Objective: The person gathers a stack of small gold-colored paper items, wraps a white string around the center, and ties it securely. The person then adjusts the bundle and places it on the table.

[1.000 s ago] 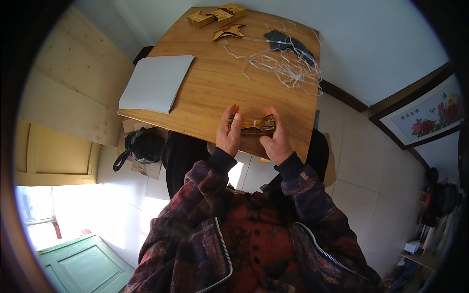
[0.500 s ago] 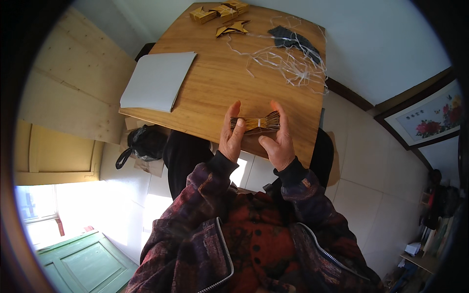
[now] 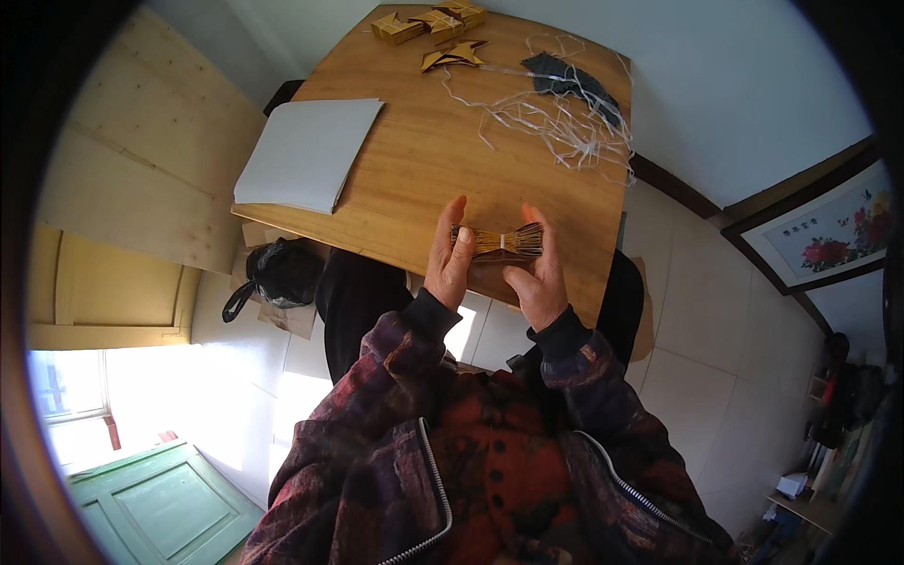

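Observation:
Between my two hands, over the table's near edge, is a bundle of gold-and-dark folded paper [image 3: 504, 243]. A white tie cinches it at the middle, and both ends fan out. My left hand [image 3: 447, 259] holds the left end, its thumb on top and its fingers upright behind. Against the right end lies my right hand [image 3: 540, 282], with its fingers along the side and its thumb low near the bundle's front edge.
On the wooden table [image 3: 414, 141] lie a stack of white sheets [image 3: 306, 155], tied gold bundles [image 3: 443, 21], a gold folded piece [image 3: 454, 56], a grey cloth [image 3: 565, 77] and tangled white strips [image 3: 584, 137]. A black plastic bag [image 3: 282, 273] sits on the floor at left.
The bundle has turned slightly between my hands, so its fanned right end and white tie show differently. Both hands stay on it, nearly in place. The whole view has shifted slightly.

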The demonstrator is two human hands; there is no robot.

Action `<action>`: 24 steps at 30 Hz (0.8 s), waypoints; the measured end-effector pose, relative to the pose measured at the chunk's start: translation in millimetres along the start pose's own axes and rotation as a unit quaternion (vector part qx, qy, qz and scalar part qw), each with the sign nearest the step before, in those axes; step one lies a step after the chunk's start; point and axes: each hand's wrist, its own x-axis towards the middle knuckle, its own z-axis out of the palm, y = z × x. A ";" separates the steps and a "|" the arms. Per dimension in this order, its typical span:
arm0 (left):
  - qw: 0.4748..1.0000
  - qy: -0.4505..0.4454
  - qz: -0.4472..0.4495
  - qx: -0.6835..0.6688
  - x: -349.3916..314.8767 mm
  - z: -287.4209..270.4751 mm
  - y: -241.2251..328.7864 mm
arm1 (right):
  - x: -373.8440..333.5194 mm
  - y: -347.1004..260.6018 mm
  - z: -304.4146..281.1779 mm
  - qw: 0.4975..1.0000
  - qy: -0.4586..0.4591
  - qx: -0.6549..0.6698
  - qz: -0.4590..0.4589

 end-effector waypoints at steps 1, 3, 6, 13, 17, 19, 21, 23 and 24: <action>1.000 0.003 -0.001 -0.006 0.5 0.5 -1.6 | 0.5 0.5 0.1 1.000 0.006 -0.011 0.006; 1.000 0.008 -0.005 -0.019 0.7 1.2 -3.7 | 0.8 1.7 0.0 1.000 0.005 -0.023 -0.007; 0.999 -0.006 -0.005 -0.033 2.0 -1.0 -4.9 | 1.2 4.0 -1.2 0.999 0.008 -0.043 -0.010; 0.995 -0.047 -0.007 -0.084 -11.2 -15.7 -2.6 | -5.1 -12.9 -11.6 0.981 0.029 -0.177 -0.077; 0.992 -0.072 -0.046 -0.092 -20.1 -21.5 0.2 | -10.6 -41.5 -9.7 0.901 0.014 -0.380 -0.209; 0.991 -0.071 -0.063 -0.097 -20.1 -19.7 -2.0 | -11.6 -46.2 3.3 0.881 -0.032 -0.403 -0.246; 0.986 -0.071 -0.075 -0.133 -18.8 -18.3 -5.7 | -7.7 -43.2 18.7 0.823 -0.061 -0.493 -0.277; 0.990 -0.048 -0.072 -0.108 -17.7 -17.4 -10.3 | 0.9 -37.0 28.7 0.745 -0.070 -0.597 -0.288; 0.992 -0.039 -0.064 -0.103 -16.8 -18.1 -12.0 | 6.0 -33.9 31.6 0.706 -0.072 -0.645 -0.284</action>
